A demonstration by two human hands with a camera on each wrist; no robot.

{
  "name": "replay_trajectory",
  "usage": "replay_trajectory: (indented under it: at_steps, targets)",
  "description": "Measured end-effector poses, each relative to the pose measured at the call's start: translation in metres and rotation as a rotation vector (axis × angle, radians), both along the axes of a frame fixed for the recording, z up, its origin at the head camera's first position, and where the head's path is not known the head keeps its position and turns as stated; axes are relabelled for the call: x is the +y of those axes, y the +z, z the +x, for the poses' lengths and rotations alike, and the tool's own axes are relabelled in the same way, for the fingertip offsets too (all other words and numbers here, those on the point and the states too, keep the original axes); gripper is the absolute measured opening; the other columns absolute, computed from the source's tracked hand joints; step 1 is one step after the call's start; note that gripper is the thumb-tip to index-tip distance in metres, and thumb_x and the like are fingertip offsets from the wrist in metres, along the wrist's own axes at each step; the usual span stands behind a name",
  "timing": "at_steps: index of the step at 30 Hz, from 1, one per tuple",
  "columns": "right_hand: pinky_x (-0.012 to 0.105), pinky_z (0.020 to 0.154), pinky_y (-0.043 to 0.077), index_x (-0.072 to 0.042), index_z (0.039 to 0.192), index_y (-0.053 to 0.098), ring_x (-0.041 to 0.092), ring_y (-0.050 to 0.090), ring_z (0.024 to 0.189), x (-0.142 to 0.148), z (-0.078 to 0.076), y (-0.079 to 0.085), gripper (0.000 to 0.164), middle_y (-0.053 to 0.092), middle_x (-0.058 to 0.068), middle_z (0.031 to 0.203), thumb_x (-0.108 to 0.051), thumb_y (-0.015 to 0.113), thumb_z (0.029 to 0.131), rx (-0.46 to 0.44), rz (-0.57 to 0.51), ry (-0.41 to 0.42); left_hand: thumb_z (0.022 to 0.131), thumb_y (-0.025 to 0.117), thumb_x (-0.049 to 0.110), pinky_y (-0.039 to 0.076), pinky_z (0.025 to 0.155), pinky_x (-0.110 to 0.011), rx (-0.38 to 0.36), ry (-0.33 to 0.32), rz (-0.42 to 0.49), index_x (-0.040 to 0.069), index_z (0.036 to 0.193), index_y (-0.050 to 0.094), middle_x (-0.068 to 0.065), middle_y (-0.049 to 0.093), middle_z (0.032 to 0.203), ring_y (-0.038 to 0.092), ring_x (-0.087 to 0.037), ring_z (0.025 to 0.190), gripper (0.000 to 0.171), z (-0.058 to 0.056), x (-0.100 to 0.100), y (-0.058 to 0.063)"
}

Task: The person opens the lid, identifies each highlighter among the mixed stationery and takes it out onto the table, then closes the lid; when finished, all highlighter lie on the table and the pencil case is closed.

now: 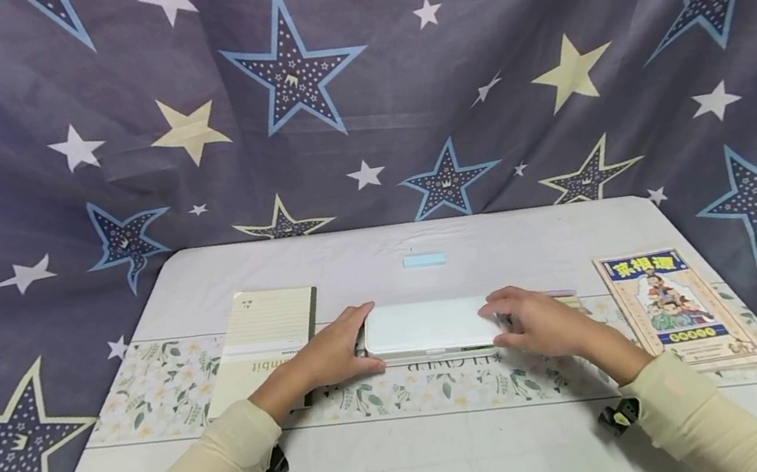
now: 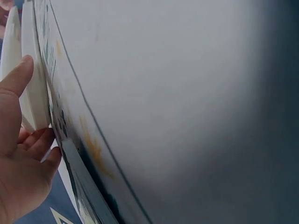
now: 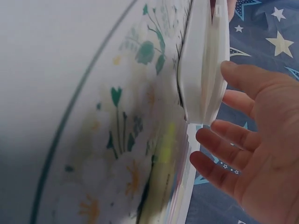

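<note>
A long white pencil case [image 1: 431,324] lies flat in the middle of the table. My left hand [image 1: 339,349] grips its left end, thumb along the near side and fingers behind, as the left wrist view also shows. At the right end, my right hand [image 1: 545,321] pinches the lid between thumb and index finger, while its other fingers are spread loosely. In the right wrist view, a narrow gap runs between the lid [image 3: 219,88] and the base [image 3: 194,70]. What the case holds is hidden. Several pens, including a yellow highlighter [image 3: 164,147], lie beside the right end.
A cream notebook [image 1: 272,320] lies left of the case, partly under my left forearm. A small light-blue block [image 1: 423,260] sits behind the case. On the right lies a colourful illustrated book [image 1: 676,307]. A star-patterned curtain [image 1: 357,106] hangs behind the table.
</note>
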State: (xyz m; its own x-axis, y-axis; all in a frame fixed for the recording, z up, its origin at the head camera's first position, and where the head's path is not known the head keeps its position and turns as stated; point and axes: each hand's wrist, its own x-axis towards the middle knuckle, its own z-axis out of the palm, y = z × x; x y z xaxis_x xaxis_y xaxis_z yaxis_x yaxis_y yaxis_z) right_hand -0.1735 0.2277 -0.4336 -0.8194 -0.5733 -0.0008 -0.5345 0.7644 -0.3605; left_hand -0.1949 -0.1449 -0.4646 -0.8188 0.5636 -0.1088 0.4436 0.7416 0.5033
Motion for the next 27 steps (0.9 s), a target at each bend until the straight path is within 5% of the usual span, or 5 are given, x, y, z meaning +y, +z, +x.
replay_trajectory:
  at_steps: [12,27]
  targets:
    - [0.047,0.09,0.058,-0.015,0.139,0.064,0.032,0.066,0.117,-0.004,0.001,-0.004,0.055,0.057,0.017,0.144,-0.035,0.079,0.09,0.065,0.082,0.005,0.094,0.06,0.065,0.038,0.12,-0.051,-0.072,-0.006,-0.051,0.01,0.164,0.018,-0.014,0.036,0.161,0.042,-0.034,0.147,0.099,-0.003,-0.001,0.008]
    - [0.049,0.092,0.058,-0.015,0.14,0.063,0.035,0.063,0.122,-0.008,0.003,-0.005,0.056,0.055,0.017,0.145,-0.033,0.079,0.09,0.079,0.105,-0.033,0.09,0.067,0.062,0.039,0.119,-0.049,-0.055,0.022,-0.036,0.008,0.163,0.022,-0.014,0.041,0.157,0.045,-0.031,0.144,0.101,-0.002,0.003,0.011]
